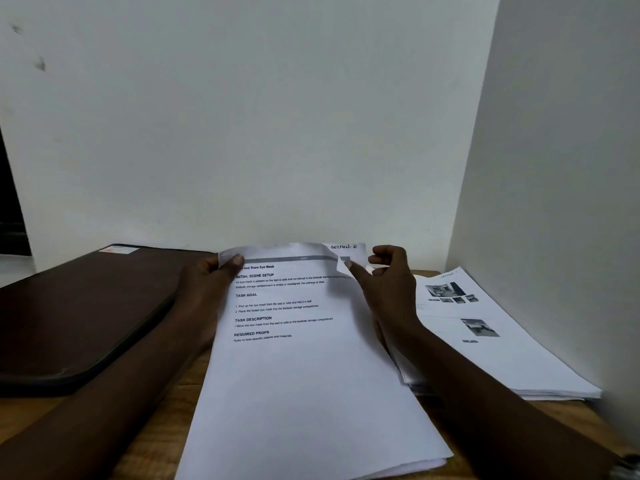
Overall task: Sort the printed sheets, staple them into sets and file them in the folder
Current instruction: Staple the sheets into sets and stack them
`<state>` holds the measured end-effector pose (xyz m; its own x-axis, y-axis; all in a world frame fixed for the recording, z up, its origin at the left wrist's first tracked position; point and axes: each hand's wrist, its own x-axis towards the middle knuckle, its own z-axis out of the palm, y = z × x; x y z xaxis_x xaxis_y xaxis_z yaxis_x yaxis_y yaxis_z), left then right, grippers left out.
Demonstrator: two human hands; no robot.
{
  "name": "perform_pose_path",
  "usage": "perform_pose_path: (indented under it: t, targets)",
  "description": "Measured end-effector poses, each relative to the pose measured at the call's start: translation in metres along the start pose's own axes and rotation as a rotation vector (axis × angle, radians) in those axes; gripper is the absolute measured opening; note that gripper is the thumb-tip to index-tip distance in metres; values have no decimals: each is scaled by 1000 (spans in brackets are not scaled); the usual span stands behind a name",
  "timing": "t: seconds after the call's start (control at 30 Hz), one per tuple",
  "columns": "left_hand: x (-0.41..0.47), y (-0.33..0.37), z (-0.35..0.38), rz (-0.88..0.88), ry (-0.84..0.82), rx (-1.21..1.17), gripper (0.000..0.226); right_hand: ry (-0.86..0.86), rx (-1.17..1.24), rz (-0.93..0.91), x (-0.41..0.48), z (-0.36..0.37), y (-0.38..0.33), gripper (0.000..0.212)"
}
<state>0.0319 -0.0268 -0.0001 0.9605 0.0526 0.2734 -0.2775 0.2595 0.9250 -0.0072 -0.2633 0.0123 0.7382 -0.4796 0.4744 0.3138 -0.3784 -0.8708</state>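
A stack of printed sheets lies in the middle of the wooden table, text side up, with "SECTION B" handwritten at its far right corner. My left hand pinches the far left corner of the stack, thumb on top. My right hand rests at the far right corner, its thumb holding the top sheet's corner folded back. A closed dark brown folder lies flat to the left. No stapler is in view.
A second pile of printed sheets with small photos lies at the right, against a white wall. Another white wall stands just behind the table. The wooden table shows between folder and stack.
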Motion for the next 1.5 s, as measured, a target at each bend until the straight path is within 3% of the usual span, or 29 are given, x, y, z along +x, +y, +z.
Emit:
perform_pose_path:
  t: [0.43,0.7,0.77,0.83,0.93,1.03,1.13,1.2,1.5]
  targets:
    - [2,-1,0,-20,68,34,23,32,-32,-112,0,0,-4,20]
    - [0,1,1,-22,115,13,22,55,24,-244,-1,4,-2,22]
    - [0,2,1,-22,128,13,20,-88,132,-181,-4,2,-7,26]
    - [-2,4,1,-22,124,13,20,-205,219,-72,-9,5,-11,49]
    - [-4,6,1,-29,111,8,17,-219,335,94,-11,7,-15,50]
    - [-7,8,3,-23,78,9,21,-82,157,30,-6,6,-8,17]
    - [-8,9,3,-19,64,16,25,-28,45,32,-4,4,-2,43]
    - [-8,10,3,-24,66,18,26,-49,46,48,-4,4,-2,48]
    - [-8,9,5,-32,95,32,15,-21,-5,-67,-6,-1,-6,30]
